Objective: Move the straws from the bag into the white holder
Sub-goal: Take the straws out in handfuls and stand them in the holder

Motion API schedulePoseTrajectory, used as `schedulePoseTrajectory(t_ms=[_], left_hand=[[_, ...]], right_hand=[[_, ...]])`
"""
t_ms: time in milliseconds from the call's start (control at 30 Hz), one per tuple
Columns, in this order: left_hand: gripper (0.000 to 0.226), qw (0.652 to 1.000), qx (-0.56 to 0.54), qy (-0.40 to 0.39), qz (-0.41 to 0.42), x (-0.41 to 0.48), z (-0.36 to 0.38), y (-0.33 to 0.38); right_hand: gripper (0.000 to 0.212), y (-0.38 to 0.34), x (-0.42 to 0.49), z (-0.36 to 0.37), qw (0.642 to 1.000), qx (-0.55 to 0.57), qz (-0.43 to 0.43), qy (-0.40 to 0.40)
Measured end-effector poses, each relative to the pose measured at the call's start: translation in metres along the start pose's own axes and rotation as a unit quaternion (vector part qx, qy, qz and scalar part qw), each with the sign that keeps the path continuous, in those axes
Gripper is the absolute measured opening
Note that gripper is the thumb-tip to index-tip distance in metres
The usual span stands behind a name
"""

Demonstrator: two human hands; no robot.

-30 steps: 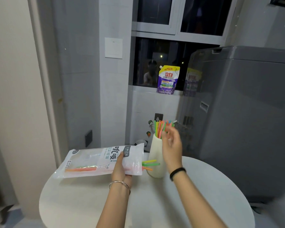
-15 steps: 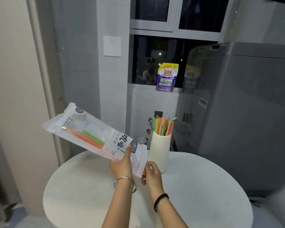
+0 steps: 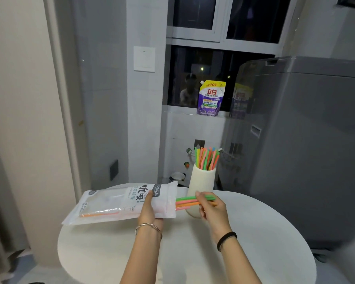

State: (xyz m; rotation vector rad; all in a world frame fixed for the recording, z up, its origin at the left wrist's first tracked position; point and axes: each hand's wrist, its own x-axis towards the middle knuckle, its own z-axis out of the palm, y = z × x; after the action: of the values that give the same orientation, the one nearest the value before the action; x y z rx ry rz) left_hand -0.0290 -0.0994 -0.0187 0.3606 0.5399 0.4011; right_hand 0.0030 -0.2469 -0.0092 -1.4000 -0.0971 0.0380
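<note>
Purple pouch (image 3: 211, 98), far window sill (image 3: 178, 110): brand "立白" in red, "150克" on yellow top band. Straw bag (image 3: 115, 203), near left: large "吮吸"; smaller print illegible

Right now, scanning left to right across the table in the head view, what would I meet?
First the orange straw inside the bag → left hand holding the bag → bunch of straws sticking from its mouth → right hand pinching them.

surface (image 3: 254, 253): round, white.
white holder (image 3: 201, 181): stands upright near the far edge, about the middle.
straws (image 3: 206, 159): upright inside the holder.
</note>
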Motion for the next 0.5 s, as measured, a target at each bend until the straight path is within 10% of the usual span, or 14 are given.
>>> schedulePoseTrajectory(t_ms=[200, 500], left_hand=[[0.048, 1.0, -0.015, -0.007, -0.005, -0.004, 0.001, -0.005], [0.047, 1.0, -0.01, -0.016, -0.006, -0.007, 0.004, -0.015]], right_hand=[[0.023, -0.017, 0.008, -0.007, 0.988, 0.102, -0.033, 0.114], [0.023, -0.012, -0.003, 0.003, 0.999, -0.037, -0.01, -0.001]])
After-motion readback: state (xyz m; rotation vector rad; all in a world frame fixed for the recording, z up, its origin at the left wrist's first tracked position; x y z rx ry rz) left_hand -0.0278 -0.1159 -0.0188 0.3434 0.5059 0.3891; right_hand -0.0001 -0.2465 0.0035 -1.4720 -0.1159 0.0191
